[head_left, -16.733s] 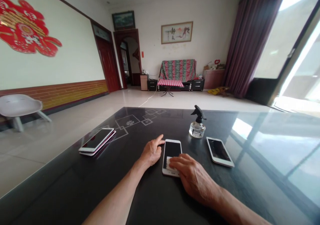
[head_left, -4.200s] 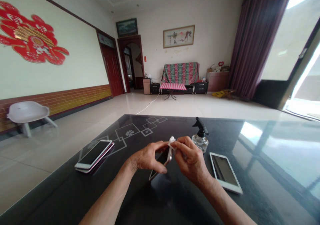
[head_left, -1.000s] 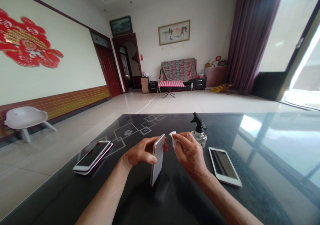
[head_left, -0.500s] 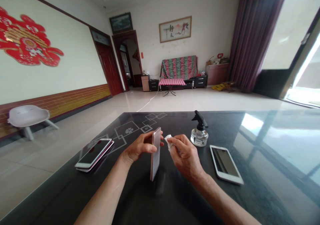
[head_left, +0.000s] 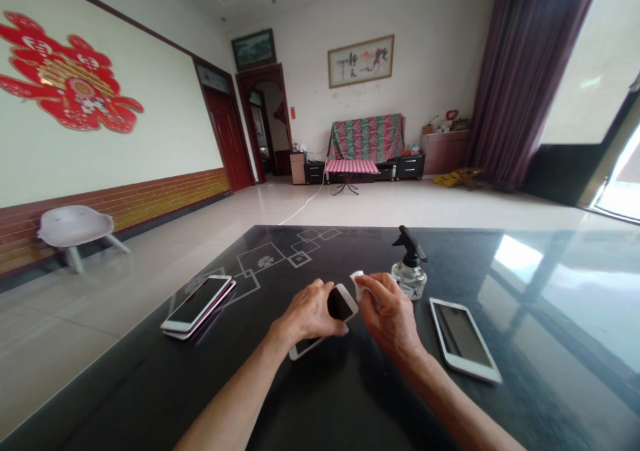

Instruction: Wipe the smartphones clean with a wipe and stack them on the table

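Observation:
My left hand (head_left: 311, 312) grips a white-framed smartphone (head_left: 342, 303) across its middle, its dark screen facing up, low over the black table; whether it touches the tabletop I cannot tell. Just to the right, my right hand (head_left: 390, 311) pinches a crumpled white tissue (head_left: 357, 279) close to the phone's upper end. Behind that hand stands a clear spray bottle (head_left: 409, 279) with a black trigger head. A white smartphone (head_left: 465, 339) lies screen up at the right. On the left, another white phone (head_left: 198, 301) rests on top of a stack.
The glossy black table (head_left: 320, 411) reflects the window light at its right side. Beyond its far edge are a small folding table (head_left: 351, 166) with a checked cover and a cloth-draped object (head_left: 367, 137). A white plastic chair (head_left: 76, 227) stands on the floor at left.
My left hand has turned the phone from upright on edge to nearly flat, screen up. The right hand keeps the tissue beside it. The whole view has shifted slightly.

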A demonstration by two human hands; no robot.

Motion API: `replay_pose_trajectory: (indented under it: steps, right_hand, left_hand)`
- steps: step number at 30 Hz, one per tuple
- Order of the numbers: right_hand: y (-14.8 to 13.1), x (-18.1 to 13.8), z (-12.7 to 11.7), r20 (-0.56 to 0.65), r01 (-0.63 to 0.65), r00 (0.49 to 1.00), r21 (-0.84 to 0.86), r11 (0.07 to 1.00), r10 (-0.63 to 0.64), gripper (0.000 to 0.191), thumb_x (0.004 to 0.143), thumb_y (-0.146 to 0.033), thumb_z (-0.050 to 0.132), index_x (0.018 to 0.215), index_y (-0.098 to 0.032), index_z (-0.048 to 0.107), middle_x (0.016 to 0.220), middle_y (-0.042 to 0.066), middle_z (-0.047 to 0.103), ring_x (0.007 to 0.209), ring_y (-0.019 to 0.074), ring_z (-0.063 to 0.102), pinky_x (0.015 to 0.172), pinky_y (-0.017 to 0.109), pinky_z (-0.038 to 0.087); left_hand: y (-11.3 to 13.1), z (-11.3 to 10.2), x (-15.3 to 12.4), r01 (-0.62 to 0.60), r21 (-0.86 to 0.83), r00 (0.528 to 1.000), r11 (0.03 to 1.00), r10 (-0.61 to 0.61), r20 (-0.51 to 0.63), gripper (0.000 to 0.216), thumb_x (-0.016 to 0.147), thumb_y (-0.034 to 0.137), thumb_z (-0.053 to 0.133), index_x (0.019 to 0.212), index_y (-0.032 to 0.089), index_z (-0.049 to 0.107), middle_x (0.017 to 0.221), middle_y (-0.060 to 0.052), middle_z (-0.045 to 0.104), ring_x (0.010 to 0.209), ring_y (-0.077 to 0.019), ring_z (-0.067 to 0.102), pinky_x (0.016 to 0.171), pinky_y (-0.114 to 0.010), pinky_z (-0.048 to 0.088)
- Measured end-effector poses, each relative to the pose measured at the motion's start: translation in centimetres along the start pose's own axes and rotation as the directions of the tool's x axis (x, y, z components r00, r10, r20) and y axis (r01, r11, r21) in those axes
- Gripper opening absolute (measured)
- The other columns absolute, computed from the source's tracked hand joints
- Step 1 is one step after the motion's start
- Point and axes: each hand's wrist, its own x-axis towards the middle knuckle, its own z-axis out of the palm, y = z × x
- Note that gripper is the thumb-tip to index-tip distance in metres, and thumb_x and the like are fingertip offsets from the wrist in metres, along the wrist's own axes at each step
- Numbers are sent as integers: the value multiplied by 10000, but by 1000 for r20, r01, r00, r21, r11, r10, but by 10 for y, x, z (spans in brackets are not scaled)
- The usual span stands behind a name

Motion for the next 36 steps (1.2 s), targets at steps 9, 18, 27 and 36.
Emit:
replay_pose_trajectory:
  steps: [9,18,27,36]
  right_hand:
    - [32,-14,9,57,-31,998,-112,993,38,252,827,-157,470,961,-193,680,885,54,631,789,165,611,735,267,487]
    - [25,-27,19,312,116,947,-87,989,-84,253,872,-149,448,978,-193,674,943,72,630,844,182,600,775,309,505]
    - [30,-25,21,358,103,931,-73,992,-70,250,859,-165,442,921,-177,684,911,65,681,832,192,626,785,328,495]
    - [30,-21,21,357,146,929,-99,984,-102,253,860,-204,440,911,-193,688,916,70,696,840,203,654,767,324,506]
  left_hand:
    - [10,21,-2,76,119,997,990,-76,-6,532,573,519,695,1000,222,588,953,-54,605,924,-269,603,768,-326,485]
    - [7,24,4,35,77,999,996,-36,17,478,644,505,663,996,186,612,980,-117,619,967,-323,598,794,-376,493]
    - [-14,11,8,-62,-112,987,992,78,144,704,500,550,754,1101,202,631,1043,-102,621,988,-332,600,813,-370,500]
    - [-59,21,-3,-69,-502,990,862,120,70,532,702,202,570,1231,147,594,1146,-70,663,1030,-178,629,878,-236,482]
